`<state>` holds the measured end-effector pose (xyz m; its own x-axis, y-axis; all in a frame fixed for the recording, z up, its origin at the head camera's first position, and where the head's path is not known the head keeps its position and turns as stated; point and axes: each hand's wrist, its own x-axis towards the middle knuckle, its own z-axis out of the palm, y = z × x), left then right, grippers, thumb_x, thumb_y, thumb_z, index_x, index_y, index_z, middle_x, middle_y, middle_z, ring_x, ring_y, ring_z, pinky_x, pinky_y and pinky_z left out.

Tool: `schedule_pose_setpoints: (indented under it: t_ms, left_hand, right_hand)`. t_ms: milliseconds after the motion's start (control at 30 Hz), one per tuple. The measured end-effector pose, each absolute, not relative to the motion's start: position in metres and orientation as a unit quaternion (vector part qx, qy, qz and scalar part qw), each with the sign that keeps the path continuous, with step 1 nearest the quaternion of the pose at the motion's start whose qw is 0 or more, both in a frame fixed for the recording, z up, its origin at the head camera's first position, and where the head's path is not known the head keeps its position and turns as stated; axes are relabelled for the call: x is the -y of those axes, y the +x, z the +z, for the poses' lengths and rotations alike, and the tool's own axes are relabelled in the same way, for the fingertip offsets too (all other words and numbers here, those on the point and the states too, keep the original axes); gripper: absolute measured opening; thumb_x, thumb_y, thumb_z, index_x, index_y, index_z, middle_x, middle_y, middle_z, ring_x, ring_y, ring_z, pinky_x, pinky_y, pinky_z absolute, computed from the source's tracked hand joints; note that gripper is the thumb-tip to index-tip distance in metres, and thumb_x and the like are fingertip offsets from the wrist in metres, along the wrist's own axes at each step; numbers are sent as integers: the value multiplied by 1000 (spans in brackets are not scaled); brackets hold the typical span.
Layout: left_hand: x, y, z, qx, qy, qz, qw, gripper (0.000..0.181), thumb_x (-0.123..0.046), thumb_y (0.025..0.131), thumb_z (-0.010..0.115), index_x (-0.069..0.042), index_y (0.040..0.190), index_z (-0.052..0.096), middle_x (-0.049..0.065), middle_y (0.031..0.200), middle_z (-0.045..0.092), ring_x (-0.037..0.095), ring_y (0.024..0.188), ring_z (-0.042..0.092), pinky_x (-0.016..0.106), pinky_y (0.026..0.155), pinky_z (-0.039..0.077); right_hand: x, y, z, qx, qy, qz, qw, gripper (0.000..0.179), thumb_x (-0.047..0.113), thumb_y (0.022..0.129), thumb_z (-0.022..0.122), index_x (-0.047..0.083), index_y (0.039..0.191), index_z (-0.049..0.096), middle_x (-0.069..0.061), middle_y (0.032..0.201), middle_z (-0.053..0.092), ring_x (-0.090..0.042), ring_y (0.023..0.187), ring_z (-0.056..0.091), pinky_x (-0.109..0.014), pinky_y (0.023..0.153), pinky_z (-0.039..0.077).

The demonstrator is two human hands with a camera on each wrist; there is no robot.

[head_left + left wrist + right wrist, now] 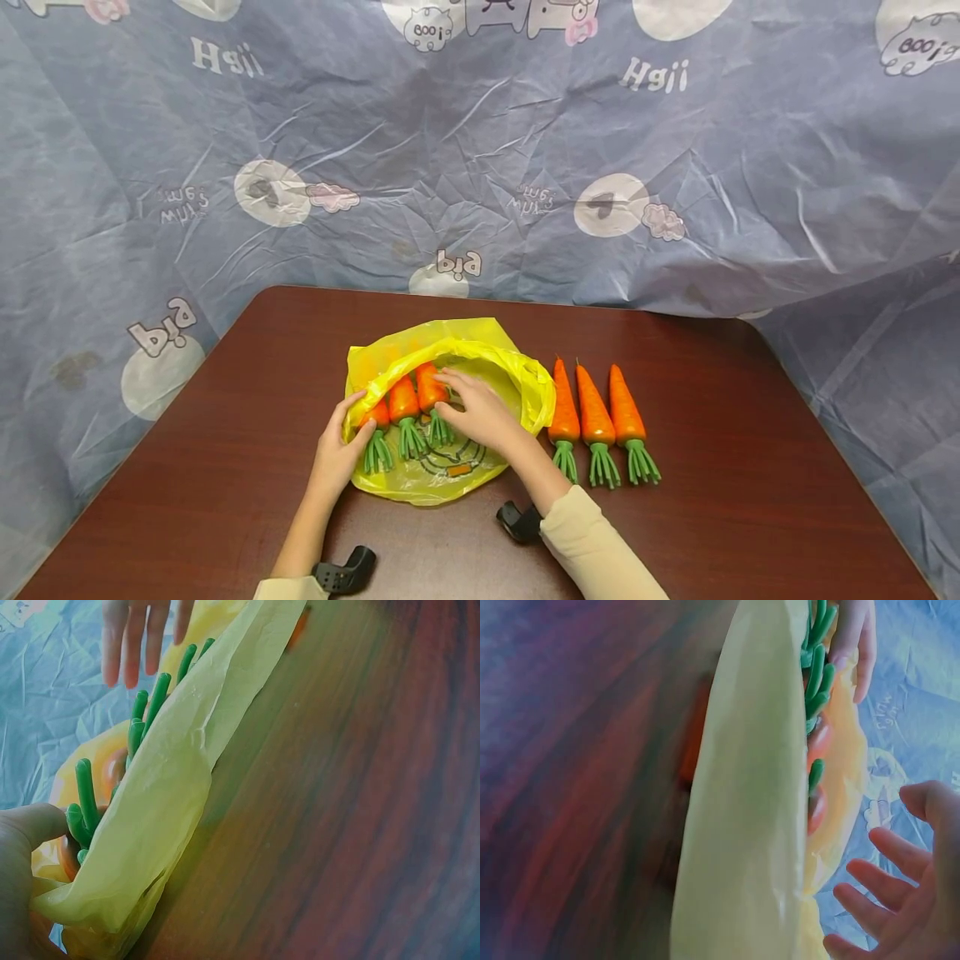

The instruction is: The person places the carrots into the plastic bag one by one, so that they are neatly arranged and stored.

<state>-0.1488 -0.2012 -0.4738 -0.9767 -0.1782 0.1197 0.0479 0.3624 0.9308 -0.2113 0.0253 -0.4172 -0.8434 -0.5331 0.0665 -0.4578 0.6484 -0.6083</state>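
Observation:
A yellow plastic bag (480, 467) lies on the table with its mouth spread toward me. Inside it, side by side, are an orange carrot (377, 414), a middle carrot (403, 398) and a right-hand carrot (430, 387), green stalks pointing to me. My left hand (335, 450) grips the bag's left edge beside the left carrot; its thumb (37, 823) lies close to the green stalks. Over the bag's opening, my right hand (480, 410) is beside the right-hand carrot. Its fingers (881, 889) are spread and loosely bent, holding nothing.
Right of the bag, three more carrots (595, 414) lie in a row on the dark brown table (712, 500), the nearest close to the bag's edge. A grey-blue printed cloth (450, 167) hangs behind the table. Black wrist devices (345, 572) sit on both arms.

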Motion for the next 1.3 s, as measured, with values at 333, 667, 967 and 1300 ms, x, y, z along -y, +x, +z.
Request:
schedule_pose_setpoints:
  t_ms: [333,667,967,1300]
  left_hand:
    - [203,-150,-475,821,39,-560,102,48,-24,89,59,-24,133,41,9,143,36,29,126,39,51,99,34]
    - [203,-151,-475,819,37,-564,99,48,-24,89,58,-24,133,41,9,143,37,29,125,39,50,99,34]
    - [202,-150,-475,818,40,-566,99,48,-22,89,58,-23,133,41,8,144,36,27,125,40,47,98,36]
    - [202,-150,-476,820,35,-561,108,48,-21,88,59,-21,133,41,10,143,36,29,124,41,48,98,36]
  right_hand:
    - [-37,-197,-413,-913,-279,-298,13,49,37,90,53,18,135,44,-3,146,34,-25,134,31,-49,112,11]
    - [-53,-183,-411,-919,-261,-294,-23,48,38,89,53,21,133,47,-2,144,38,-27,132,35,-51,111,14]
    - [-70,-173,-412,-921,-242,-297,-72,48,35,87,56,22,133,47,0,142,40,-24,130,38,-52,110,17]
    - [-91,-160,-409,-919,-233,-298,-109,48,30,86,59,23,132,48,-1,142,41,-27,129,40,-52,109,19]
